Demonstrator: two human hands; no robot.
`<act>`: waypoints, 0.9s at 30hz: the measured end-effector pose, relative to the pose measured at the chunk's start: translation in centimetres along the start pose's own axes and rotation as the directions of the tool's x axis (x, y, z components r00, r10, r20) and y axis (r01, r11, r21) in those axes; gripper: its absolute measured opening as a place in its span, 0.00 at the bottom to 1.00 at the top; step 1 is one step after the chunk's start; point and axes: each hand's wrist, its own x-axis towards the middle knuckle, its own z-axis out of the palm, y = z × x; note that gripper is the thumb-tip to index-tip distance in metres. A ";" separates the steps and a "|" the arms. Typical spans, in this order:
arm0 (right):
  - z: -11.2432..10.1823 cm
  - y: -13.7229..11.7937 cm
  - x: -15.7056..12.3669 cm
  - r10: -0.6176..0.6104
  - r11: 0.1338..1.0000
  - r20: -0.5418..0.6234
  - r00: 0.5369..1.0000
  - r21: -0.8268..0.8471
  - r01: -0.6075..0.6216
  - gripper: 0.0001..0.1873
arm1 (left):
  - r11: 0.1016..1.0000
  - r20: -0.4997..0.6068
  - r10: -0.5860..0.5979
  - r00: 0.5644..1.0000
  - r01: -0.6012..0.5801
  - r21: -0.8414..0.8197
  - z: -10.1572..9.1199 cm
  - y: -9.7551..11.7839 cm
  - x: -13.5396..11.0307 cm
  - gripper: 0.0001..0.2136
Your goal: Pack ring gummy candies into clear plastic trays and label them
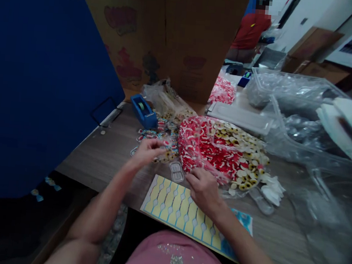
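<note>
My left hand (146,150) reaches into a scatter of small colourful stickers (160,135) on the wooden table, fingers curled as if pinching one; what it holds is too small to name. My right hand (202,188) rests palm down on the top edge of a yellow-and-white sticker sheet (175,208), fingers bent toward a clear bag of red and white badge-like pieces (220,150). A small clear blister shape (176,171) lies between my hands.
A blue tape dispenser (143,110) stands at the back left by a crumpled clear bag (163,98). A blue panel (39,79) and a cardboard box (172,37) wall the left and back. Clear plastic bags and trays (293,97) fill the right. A person in red (251,31) sits beyond.
</note>
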 end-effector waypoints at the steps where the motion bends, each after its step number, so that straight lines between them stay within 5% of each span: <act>1: 0.5 -0.2 1.3 -0.043 0.993 0.077 0.996 -0.106 0.051 0.11 | 0.998 -0.020 0.002 1.000 -0.001 0.056 -0.7 0.2 1.5 0.07; 5: 2.4 -0.8 5.3 -0.116 0.959 0.231 0.966 -0.227 0.169 0.09 | 0.980 -0.142 0.111 0.984 -0.085 0.179 -1.4 0.4 3.9 0.17; 9: 2.6 0.1 5.2 -0.172 0.958 0.219 0.960 -0.191 0.215 0.08 | 0.984 -0.267 0.172 0.948 -0.152 0.095 0.0 -1.4 0.4 0.22; 12: 1.4 0.7 3.6 -0.199 0.971 0.085 0.976 -0.120 0.208 0.09 | 0.926 0.010 -0.058 0.998 0.058 -0.372 2.2 -2.5 -3.7 0.24; 15: 0.2 0.5 2.5 -0.221 0.967 -0.203 0.954 0.082 0.242 0.10 | 0.615 0.339 -0.060 0.939 0.302 -0.728 4.8 -2.3 -6.3 0.28; 17: -0.2 0.1 1.9 -0.197 0.944 -0.318 0.927 0.194 0.267 0.09 | 0.442 0.378 -0.016 0.926 0.346 -0.828 6.1 -1.7 -7.0 0.28; 19: -0.3 -0.3 1.4 -0.134 0.933 -0.375 0.917 0.265 0.244 0.09 | 0.383 0.379 0.001 0.925 0.349 -0.855 6.9 -1.2 -7.0 0.27; 24: -1.6 0.0 -1.0 -0.018 0.930 -0.457 0.889 0.319 0.182 0.10 | 0.461 0.430 -0.022 0.903 0.391 -0.797 6.9 -1.3 -6.7 0.29; 27: -3.0 1.1 -3.5 0.088 0.945 -0.472 0.877 0.318 0.076 0.09 | 0.642 0.290 -0.138 0.947 0.309 -0.702 6.5 -2.5 -5.7 0.31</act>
